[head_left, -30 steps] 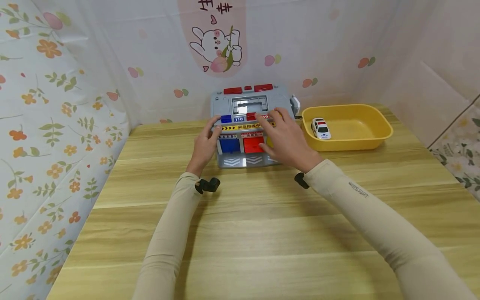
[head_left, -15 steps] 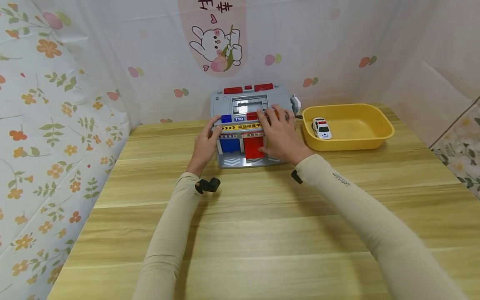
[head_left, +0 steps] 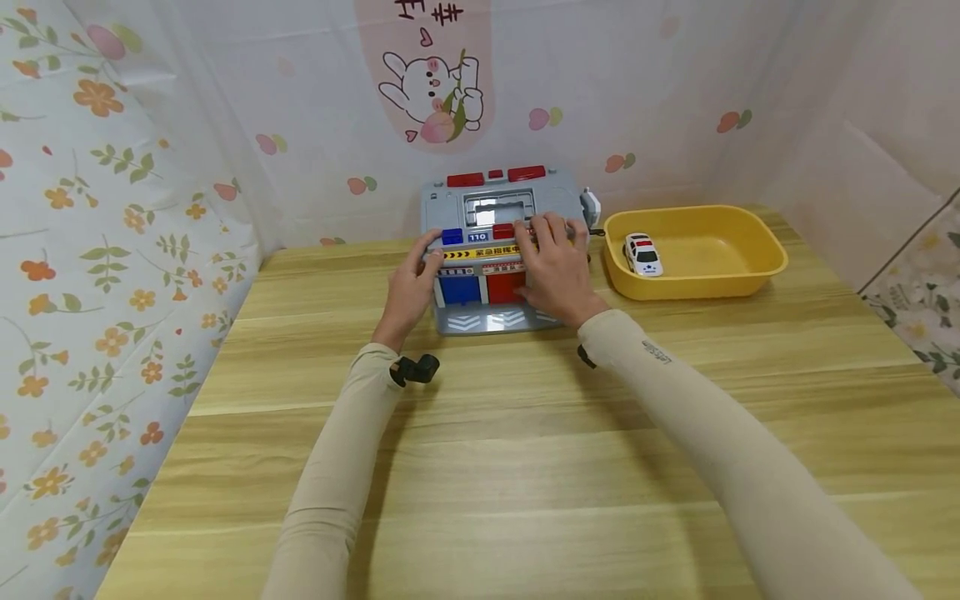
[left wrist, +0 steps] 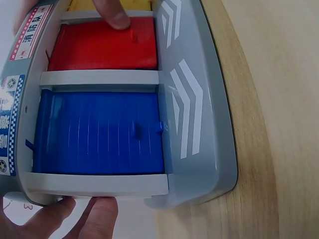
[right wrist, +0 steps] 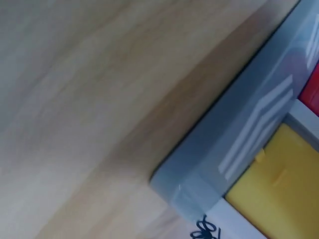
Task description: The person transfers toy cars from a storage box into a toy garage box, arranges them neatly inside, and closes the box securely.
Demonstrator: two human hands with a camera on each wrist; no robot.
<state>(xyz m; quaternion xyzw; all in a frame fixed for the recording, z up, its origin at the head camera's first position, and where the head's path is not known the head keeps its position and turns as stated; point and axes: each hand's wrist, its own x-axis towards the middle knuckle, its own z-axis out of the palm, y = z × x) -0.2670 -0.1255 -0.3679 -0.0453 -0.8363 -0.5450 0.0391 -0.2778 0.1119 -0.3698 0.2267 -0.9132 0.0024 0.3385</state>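
A grey toy garage [head_left: 555, 196] stands against the back cloth, with a blue door [head_left: 460, 290], a red door [head_left: 504, 288] and a yellow door [right wrist: 289, 184]. My left hand [head_left: 405, 296] holds its left side, thumb near the front corner; two of its fingers [left wrist: 99, 219] show along the side wall in the left wrist view. My right hand [head_left: 558, 271] lies over the right front, its fingers on the roof's front edge. Its thumb [left wrist: 118, 20] presses the red door, which sits flush in its frame. The hand hides most of the yellow door in the head view.
To the right of the garage stands a yellow tray [head_left: 697, 287], with a white toy police car [head_left: 642, 255] leaning in its left end. All of it rests on a wood-grain table [head_left: 480, 467]. Patterned cloth [head_left: 285, 100] hangs behind and at the sides.
My right hand has shifted left and settled on the roof's front edge. The red door hung lower and outward half a second ago and is now pushed in. My left hand stays put.
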